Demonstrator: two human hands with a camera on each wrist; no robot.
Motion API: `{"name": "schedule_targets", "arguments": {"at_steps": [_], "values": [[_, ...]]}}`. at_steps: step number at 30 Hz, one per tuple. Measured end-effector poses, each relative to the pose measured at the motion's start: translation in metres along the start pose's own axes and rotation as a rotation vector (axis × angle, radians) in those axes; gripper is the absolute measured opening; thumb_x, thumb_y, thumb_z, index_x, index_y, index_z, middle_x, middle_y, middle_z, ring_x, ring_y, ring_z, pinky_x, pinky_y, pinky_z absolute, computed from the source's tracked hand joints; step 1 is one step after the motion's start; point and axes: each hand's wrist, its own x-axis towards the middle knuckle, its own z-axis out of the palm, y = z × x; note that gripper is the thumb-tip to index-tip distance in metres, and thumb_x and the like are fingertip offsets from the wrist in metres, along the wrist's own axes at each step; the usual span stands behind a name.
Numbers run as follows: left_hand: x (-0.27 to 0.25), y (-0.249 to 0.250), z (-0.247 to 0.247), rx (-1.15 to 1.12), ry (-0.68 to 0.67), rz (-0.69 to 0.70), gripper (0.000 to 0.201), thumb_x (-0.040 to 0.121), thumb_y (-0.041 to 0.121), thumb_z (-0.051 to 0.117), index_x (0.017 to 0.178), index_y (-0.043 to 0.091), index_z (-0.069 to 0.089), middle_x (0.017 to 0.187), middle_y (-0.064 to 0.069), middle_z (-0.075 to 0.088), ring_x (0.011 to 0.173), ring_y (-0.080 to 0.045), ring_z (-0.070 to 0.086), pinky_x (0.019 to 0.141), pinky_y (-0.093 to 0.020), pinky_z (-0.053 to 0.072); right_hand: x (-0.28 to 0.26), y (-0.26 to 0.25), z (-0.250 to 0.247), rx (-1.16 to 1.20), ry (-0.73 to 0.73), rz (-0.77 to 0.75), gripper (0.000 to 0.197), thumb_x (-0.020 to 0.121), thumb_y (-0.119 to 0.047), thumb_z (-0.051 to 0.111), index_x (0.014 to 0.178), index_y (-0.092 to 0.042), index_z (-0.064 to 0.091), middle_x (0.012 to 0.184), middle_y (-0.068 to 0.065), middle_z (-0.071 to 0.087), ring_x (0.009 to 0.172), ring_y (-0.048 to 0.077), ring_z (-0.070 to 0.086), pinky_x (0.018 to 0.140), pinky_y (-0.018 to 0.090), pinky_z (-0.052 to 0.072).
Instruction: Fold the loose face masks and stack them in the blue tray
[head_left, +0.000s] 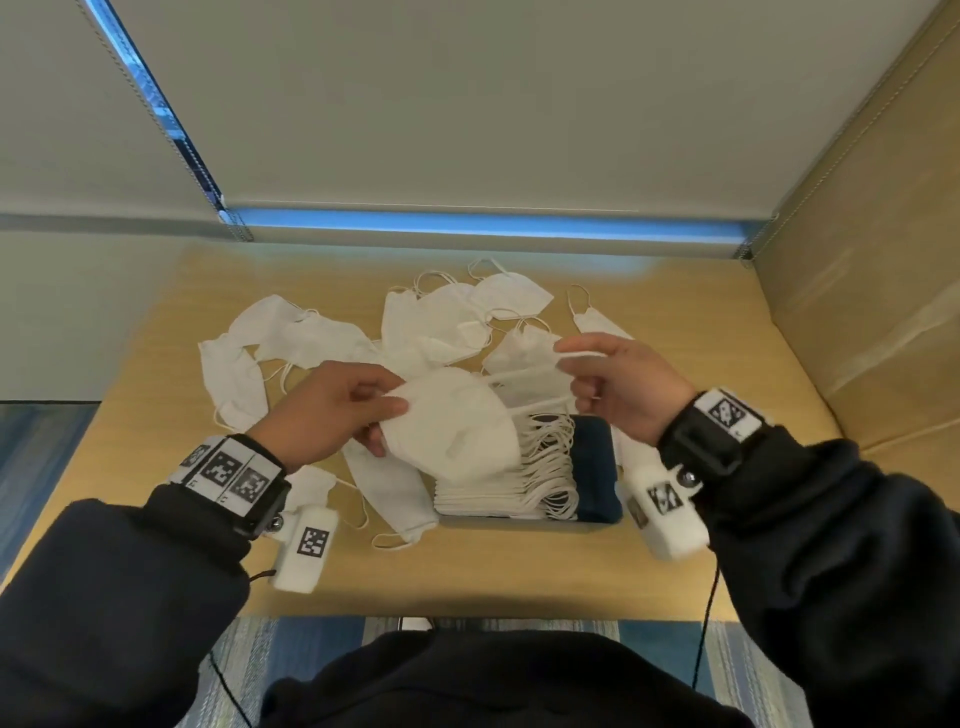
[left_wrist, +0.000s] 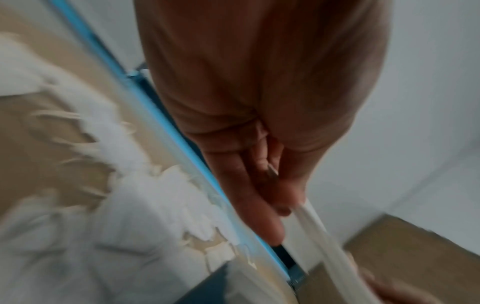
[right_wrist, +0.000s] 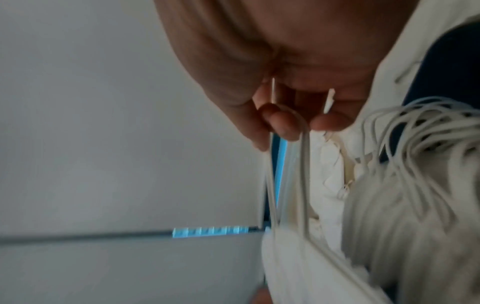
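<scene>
A white folded face mask hangs above the blue tray. My left hand pinches the mask's left edge between thumb and fingers. My right hand holds the mask's ear loops, stretched taut to the right; in the right wrist view the curled fingers hook these loops. A stack of folded masks fills the left part of the tray, loops to the right. Loose masks lie scattered behind on the wooden table. The left wrist view is blurred; my left fingers grip the mask edge.
One loose mask lies just left of the tray, another at the far left. A tan padded partition bounds the table on the right, a grey wall panel stands behind. The near table edge is close to my body.
</scene>
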Motion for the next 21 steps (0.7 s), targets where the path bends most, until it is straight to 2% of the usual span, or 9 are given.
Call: {"name": "schedule_targets", "arguments": {"at_steps": [2, 4, 7, 10, 13, 14, 16, 19, 21], "values": [[0.0, -0.011, 0.001, -0.09, 0.048, -0.061, 0.014, 0.095, 0.006, 0.066, 0.105, 0.006, 0.075, 0.061, -0.008, 0.063, 0.059, -0.023, 0.062, 0.066, -0.039, 0.064, 0.012, -0.001, 0.001, 0.013, 0.059, 0.009, 0.023, 0.092, 0.007, 0.063, 0.109, -0.008, 0.064, 0.077, 0.008, 0.06, 0.056, 0.015, 0.045, 0.057, 0.031, 0.038], [0.001, -0.02, 0.009, -0.201, 0.083, -0.121, 0.014, 0.097, 0.004, 0.064, 0.107, 0.003, 0.073, 0.062, -0.006, 0.058, 0.058, -0.018, 0.058, 0.063, -0.035, 0.064, 0.016, 0.004, 0.014, -0.072, -0.022, -0.035, 0.026, 0.091, 0.001, 0.069, 0.115, -0.008, 0.062, 0.082, 0.01, 0.062, 0.063, 0.018, 0.056, 0.06, 0.032, 0.047], [0.002, -0.035, 0.018, -0.474, 0.207, -0.255, 0.006, 0.096, 0.004, 0.064, 0.098, 0.002, 0.07, 0.073, -0.005, 0.056, 0.056, -0.013, 0.054, 0.056, -0.03, 0.061, 0.008, 0.012, 0.029, -0.304, -0.162, -0.142, 0.055, 0.086, -0.025, 0.081, 0.134, -0.028, 0.055, 0.117, 0.005, 0.068, 0.106, 0.016, 0.066, 0.09, 0.035, 0.054], [-0.004, -0.049, 0.016, -0.798, 0.372, -0.404, 0.005, 0.096, 0.003, 0.064, 0.093, 0.007, 0.064, 0.075, -0.005, 0.06, 0.053, -0.012, 0.061, 0.053, -0.026, 0.059, 0.0, 0.029, 0.034, -0.92, -0.322, -0.228, 0.088, 0.072, -0.053, 0.086, 0.146, -0.038, 0.042, 0.149, -0.008, 0.046, 0.137, 0.01, 0.043, 0.113, 0.034, 0.038], [-0.01, -0.048, 0.016, -0.927, 0.412, -0.448, 0.004, 0.098, 0.004, 0.06, 0.096, 0.006, 0.062, 0.087, -0.009, 0.065, 0.059, -0.013, 0.071, 0.053, -0.024, 0.06, 0.0, 0.063, 0.039, -1.404, -0.4, -0.318, 0.122, 0.063, -0.069, 0.083, 0.159, -0.032, 0.018, 0.166, 0.001, 0.02, 0.151, 0.021, 0.019, 0.124, 0.049, 0.016], [-0.012, -0.043, 0.015, -0.93, 0.405, -0.437, 0.003, 0.098, 0.004, 0.06, 0.097, 0.006, 0.062, 0.09, -0.01, 0.066, 0.062, -0.015, 0.073, 0.053, -0.024, 0.06, 0.004, 0.068, 0.039, -1.455, -0.363, -0.353, 0.126, 0.063, -0.069, 0.082, 0.16, -0.032, 0.012, 0.166, 0.003, 0.019, 0.152, 0.023, 0.018, 0.123, 0.052, 0.014], [-0.018, -0.029, 0.012, -0.855, 0.356, -0.365, 0.005, 0.097, 0.003, 0.061, 0.1, 0.006, 0.063, 0.093, -0.011, 0.07, 0.066, -0.019, 0.075, 0.053, -0.026, 0.06, 0.015, 0.066, 0.039, -1.448, -0.247, -0.396, 0.12, 0.068, -0.063, 0.081, 0.159, -0.033, 0.011, 0.159, 0.002, 0.035, 0.144, 0.026, 0.034, 0.117, 0.053, 0.022], [-0.029, -0.004, 0.014, -0.534, 0.223, -0.129, 0.007, 0.095, 0.002, 0.065, 0.096, 0.006, 0.059, 0.082, -0.011, 0.069, 0.073, -0.031, 0.077, 0.055, -0.033, 0.062, 0.031, 0.053, 0.037, -1.414, -0.167, -0.375, 0.098, 0.071, -0.061, 0.08, 0.152, -0.032, 0.033, 0.145, -0.002, 0.055, 0.131, 0.024, 0.051, 0.106, 0.046, 0.035], [-0.034, 0.005, 0.02, -0.219, 0.164, 0.079, 0.014, 0.094, 0.004, 0.069, 0.091, 0.01, 0.056, 0.074, -0.005, 0.067, 0.073, -0.029, 0.077, 0.057, -0.035, 0.063, 0.041, 0.05, 0.034, -1.321, -0.153, -0.265, 0.09, 0.068, -0.055, 0.086, 0.143, -0.023, 0.048, 0.139, 0.002, 0.059, 0.128, 0.028, 0.054, 0.105, 0.042, 0.041]]}}
